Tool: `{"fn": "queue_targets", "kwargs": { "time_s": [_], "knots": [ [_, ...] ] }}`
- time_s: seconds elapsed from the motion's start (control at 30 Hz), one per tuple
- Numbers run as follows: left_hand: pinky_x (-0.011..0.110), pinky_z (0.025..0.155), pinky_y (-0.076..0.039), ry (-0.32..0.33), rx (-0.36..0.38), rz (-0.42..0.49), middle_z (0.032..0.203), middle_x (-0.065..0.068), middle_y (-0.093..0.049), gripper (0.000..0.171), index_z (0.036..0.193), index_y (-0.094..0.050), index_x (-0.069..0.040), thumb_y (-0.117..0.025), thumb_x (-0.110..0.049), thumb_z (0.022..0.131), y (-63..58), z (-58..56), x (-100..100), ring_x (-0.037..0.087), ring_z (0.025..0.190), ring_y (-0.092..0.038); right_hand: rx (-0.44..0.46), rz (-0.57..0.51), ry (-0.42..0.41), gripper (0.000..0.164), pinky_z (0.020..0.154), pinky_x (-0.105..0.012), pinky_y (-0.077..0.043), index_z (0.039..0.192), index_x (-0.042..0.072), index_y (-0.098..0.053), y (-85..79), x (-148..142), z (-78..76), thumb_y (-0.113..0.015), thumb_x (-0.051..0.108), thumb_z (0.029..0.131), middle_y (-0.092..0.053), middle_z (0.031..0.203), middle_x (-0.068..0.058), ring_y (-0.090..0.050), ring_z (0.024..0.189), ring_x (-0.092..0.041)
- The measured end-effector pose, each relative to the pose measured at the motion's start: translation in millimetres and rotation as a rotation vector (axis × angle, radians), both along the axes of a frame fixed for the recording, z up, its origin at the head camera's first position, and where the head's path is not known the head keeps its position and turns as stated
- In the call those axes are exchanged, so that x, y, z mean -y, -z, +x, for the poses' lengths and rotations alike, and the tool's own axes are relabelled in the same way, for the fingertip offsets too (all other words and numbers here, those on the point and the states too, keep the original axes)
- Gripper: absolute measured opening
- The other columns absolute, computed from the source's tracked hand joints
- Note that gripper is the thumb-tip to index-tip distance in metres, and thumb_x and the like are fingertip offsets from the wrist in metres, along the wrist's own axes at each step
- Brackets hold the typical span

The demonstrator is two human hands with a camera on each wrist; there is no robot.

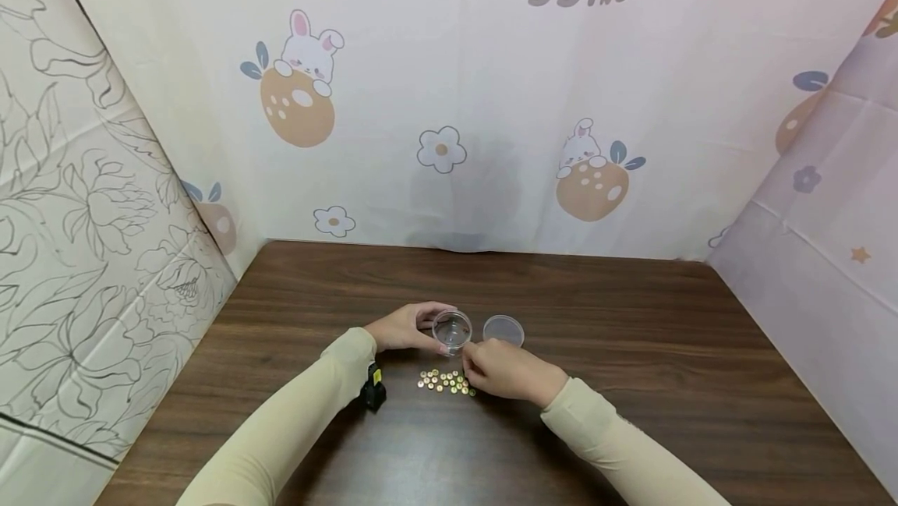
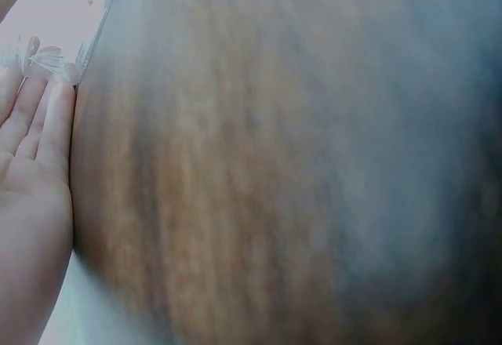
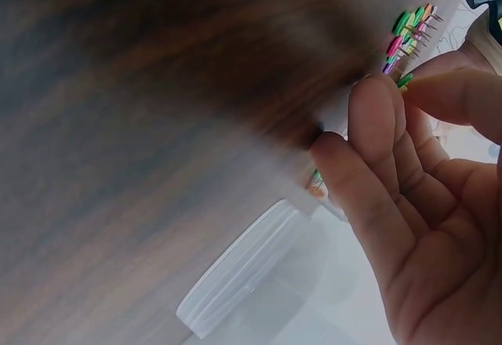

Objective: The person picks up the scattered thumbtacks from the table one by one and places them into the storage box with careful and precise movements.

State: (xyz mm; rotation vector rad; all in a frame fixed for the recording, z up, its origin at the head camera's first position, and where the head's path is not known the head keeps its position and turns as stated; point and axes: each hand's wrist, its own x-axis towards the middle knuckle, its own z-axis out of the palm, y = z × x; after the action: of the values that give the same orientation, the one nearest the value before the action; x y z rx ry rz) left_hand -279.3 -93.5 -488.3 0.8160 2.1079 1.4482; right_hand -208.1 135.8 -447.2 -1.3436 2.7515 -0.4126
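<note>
The cloth [image 1: 435,54] says "Juice" backward. The left hand [image 1: 408,327] grips a clear tub [image 1: 452,330]; the right hand [image 1: 510,369] pinches a pin [image 3: 405,81].

Gold-backed thumbtacks [image 1: 452,383] (pins up) lie clustered near a clear, open tub [image 1: 452,330]; clear lid [image 1: 503,327] beside it.

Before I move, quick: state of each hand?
Left hand: closed, holding the clear round container.
Right hand: closed, pinching a small green-edged tack between thumb and fingertip.
</note>
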Motion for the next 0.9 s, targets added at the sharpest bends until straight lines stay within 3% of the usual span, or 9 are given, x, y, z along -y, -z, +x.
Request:
{"fn": "queue_targets", "kwargs": {
  "time_s": [0.23, 0.33, 0.57, 0.9],
  "knots": [
    [0.046, 0.102, -0.04, 0.007, 0.025, 0.032, 0.132, 0.01, -0.053, 0.069, 0.137, -0.044, -0.012, -0.077, -0.014, 0.076, -17.9, 11.1, -2, 0.022, 0.118, -0.049, 0.013, -0.005, 0.004, 0.013, 0.048, -0.017, -0.041, 0.078, 0.017, -0.051, 0.1, -1, 1.3, -0.054, 0.009, 0.087, -0.05, 0.064, 0.014, -0.044, 0.052, 0.003],
    [0.047, 0.102, -0.039, 0.004, 0.02, 0.022, 0.133, 0.008, -0.052, 0.071, 0.138, -0.043, -0.012, -0.077, -0.015, 0.076, -15.6, 9.7, -2, 0.02, 0.119, -0.048, 0.043, -0.003, 0.005, 0.013, 0.048, -0.018, -0.041, 0.079, 0.017, -0.049, -1.4, -1, 2.1, -0.052, 0.009, 0.089, -0.048, 0.064, 0.012, -0.043, 0.052, 0.002],
    [0.041, 0.103, -0.04, -0.018, -0.005, -0.018, 0.13, -0.007, -0.052, 0.073, 0.137, -0.045, -0.025, -0.08, -0.028, 0.073, 3.5, -2.4, 0, 0.007, 0.117, -0.047, 0.125, -0.003, 0.008, 0.012, 0.049, -0.019, -0.04, 0.082, 0.016, -0.048, -3.9, -1, 2.5, -0.048, 0.01, 0.093, -0.046, 0.065, 0.011, -0.042, 0.052, 0.0],
    [0.042, 0.104, -0.039, -0.016, -0.001, -0.005, 0.131, -0.006, -0.052, 0.071, 0.134, -0.047, -0.029, -0.081, -0.028, 0.072, 4.9, -4.2, 0, 0.009, 0.118, -0.047, 0.217, -0.053, -0.004, 0.012, 0.051, -0.019, -0.041, 0.084, 0.016, -0.05, -4.2, -7, 2.1, -0.048, 0.011, 0.094, -0.05, 0.068, 0.01, -0.044, 0.056, 0.001]
  ]
}}
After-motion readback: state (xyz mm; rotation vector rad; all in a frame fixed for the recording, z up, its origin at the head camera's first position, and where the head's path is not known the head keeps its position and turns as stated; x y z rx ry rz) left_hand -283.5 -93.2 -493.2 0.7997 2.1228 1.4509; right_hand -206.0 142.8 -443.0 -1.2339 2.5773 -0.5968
